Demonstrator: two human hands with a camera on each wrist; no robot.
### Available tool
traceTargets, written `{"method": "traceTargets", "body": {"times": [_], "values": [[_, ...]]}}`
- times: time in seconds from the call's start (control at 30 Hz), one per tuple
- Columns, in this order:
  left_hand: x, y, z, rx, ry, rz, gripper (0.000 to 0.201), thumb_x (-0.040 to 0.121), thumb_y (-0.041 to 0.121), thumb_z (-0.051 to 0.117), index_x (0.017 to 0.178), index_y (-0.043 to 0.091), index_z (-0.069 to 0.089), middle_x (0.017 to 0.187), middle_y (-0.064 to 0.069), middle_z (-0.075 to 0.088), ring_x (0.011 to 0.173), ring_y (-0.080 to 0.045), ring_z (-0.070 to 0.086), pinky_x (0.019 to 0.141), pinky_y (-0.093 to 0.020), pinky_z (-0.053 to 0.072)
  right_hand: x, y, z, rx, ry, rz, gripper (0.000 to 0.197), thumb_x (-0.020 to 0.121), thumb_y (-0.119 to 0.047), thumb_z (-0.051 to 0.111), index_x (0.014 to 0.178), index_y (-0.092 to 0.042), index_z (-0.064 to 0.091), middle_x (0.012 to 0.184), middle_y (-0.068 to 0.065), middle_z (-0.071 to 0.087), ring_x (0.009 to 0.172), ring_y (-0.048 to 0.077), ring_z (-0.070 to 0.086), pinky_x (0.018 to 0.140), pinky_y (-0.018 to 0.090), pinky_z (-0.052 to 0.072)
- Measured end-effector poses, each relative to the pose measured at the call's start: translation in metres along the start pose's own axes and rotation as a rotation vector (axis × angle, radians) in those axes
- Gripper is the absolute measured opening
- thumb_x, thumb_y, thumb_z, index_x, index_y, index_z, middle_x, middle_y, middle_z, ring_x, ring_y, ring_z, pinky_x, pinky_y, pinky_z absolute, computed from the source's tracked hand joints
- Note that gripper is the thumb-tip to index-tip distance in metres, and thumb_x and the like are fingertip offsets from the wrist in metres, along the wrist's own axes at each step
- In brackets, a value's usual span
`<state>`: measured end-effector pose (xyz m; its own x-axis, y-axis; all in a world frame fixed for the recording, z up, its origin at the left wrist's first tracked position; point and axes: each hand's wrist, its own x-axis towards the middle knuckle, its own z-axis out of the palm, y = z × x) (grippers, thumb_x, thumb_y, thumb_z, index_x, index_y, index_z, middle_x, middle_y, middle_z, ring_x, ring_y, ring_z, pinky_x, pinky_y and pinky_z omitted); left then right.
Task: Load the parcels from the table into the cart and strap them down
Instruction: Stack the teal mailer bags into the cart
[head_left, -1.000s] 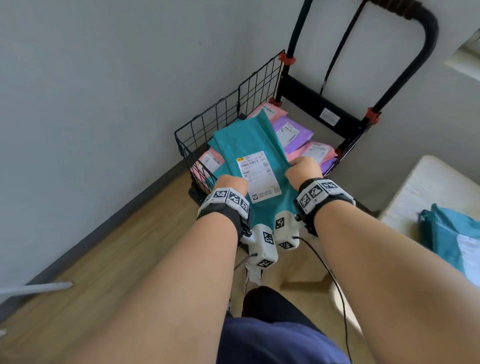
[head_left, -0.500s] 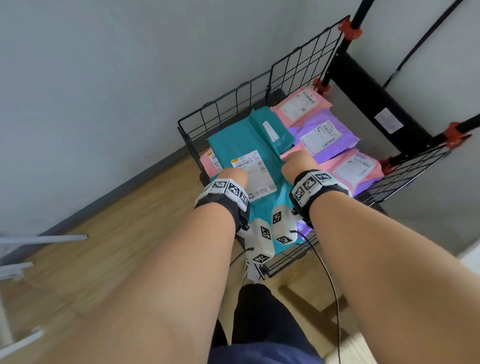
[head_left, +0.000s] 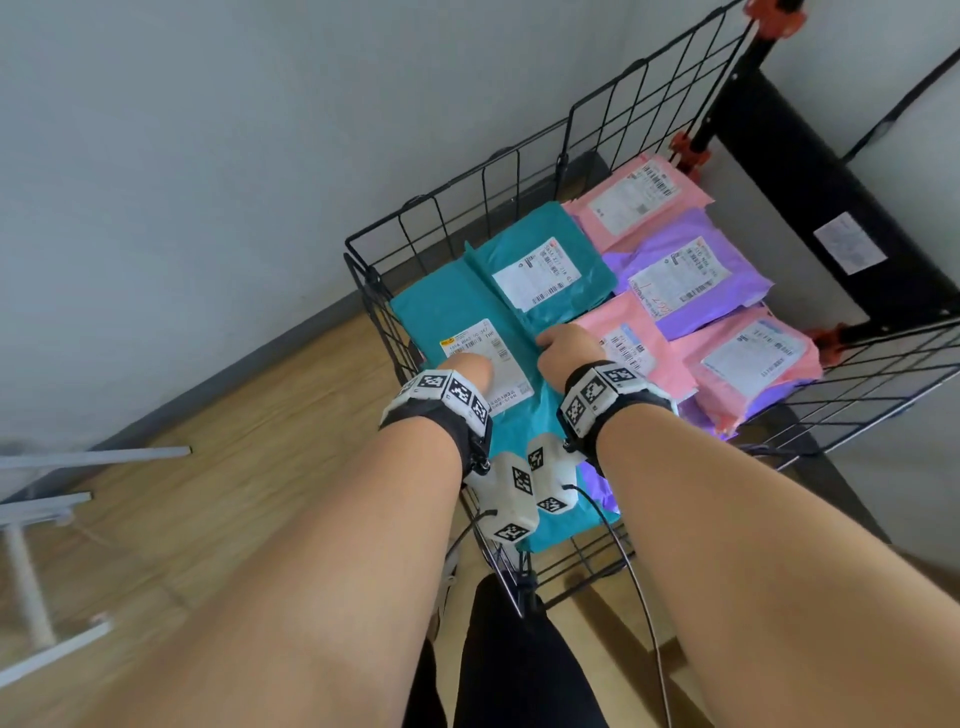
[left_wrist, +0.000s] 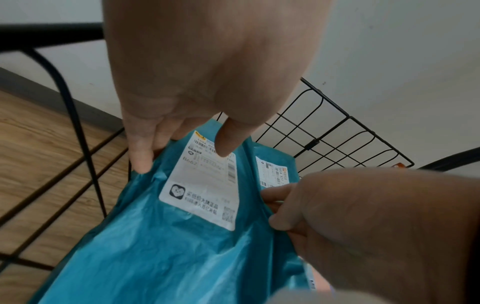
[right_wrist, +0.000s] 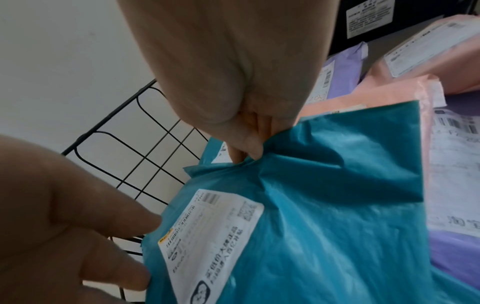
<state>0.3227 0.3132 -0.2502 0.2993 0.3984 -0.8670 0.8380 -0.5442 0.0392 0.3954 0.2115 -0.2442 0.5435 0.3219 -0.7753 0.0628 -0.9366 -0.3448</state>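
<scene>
- The person is lowering a large teal parcel (head_left: 467, 317) into the wire cart (head_left: 519, 171); the parcel is lying along the cart's left side, over the wire floor and just beside the left wall.
- The left hand (head_left: 470, 371) is holding the parcel's left edge: the thumb (left_wrist: 228, 139) is pressing on the white label (left_wrist: 205, 185) while the fingers (left_wrist: 140, 152) are curling round the edge beneath it.
- The right hand (head_left: 566, 348) is pinching a gathered fold of the film at the parcel's right edge; the fingertips (right_wrist: 246, 148) are closing tightly on the plastic.
- The parcel's long axis is running from about 5 o'clock, where its near end is overhanging the cart's front rail, toward 11 o'clock, in the head view.
- From both hands the free bulk of the parcel is lying toward 5 o'clock, back under the wrists.
- Both hands are equally near; neither is leading.
- A smaller teal parcel (head_left: 540, 270) is lying at 1 o'clock from the hands, touching the large one.
- Pink parcels (head_left: 634, 197) and a purple parcel (head_left: 691, 280) are filling the cart's right half, toward 3 o'clock.
- Judgement: the coming move is likely a push toward 11 o'clock, followed by release, to clear the front rail.
- No strap is showing over the load.
</scene>
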Motion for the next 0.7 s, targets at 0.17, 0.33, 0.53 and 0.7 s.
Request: {"method": "traceTargets", "body": {"times": [0.17,0.33,0.53,0.7], "values": [[-0.01,0.006,-0.003,0.138,-0.037,0.126,0.04,0.103,0.007,0.03,0.139,-0.007,0.04,0.145,-0.02,0.041,0.133,-0.032,0.041,0.106,-0.032,0.035,-0.003,0.008,0.008,0.048,0.008,-0.025,0.051,0.085,0.007,0.037,0.128,-0.009,0.058,0.126,0.011,0.06,0.111,0.028,0.058,0.085,0.027,0.046],[-0.028,0.004,-0.012,0.254,0.022,0.149,0.036,0.1,0.004,0.035,0.133,-0.005,0.048,0.138,-0.018,0.049,0.127,-0.031,0.048,0.103,-0.032,0.037,-0.016,0.008,0.006,0.106,0.054,0.002,0.052,0.089,0.007,0.035,0.136,-0.007,0.052,0.137,0.013,0.053,0.12,0.03,0.054,0.096,0.033,0.046],[-0.06,-0.011,-0.011,0.365,0.148,0.264,0.035,0.101,0.001,0.03,0.13,-0.007,0.049,0.136,-0.019,0.051,0.126,-0.032,0.049,0.1,-0.032,0.04,-0.049,0.014,0.006,0.221,0.169,0.078,0.053,0.092,0.005,0.038,0.14,-0.014,0.048,0.145,0.009,0.047,0.13,0.028,0.047,0.107,0.035,0.041],[-0.097,-0.022,-0.011,0.41,0.167,0.366,0.035,0.1,0.006,0.036,0.13,-0.004,0.051,0.135,-0.018,0.053,0.125,-0.03,0.051,0.099,-0.032,0.041,-0.098,0.008,0.002,0.154,0.253,0.091,0.048,0.094,0.001,0.04,0.138,-0.015,0.051,0.145,0.006,0.045,0.13,0.027,0.047,0.109,0.037,0.039]]}}
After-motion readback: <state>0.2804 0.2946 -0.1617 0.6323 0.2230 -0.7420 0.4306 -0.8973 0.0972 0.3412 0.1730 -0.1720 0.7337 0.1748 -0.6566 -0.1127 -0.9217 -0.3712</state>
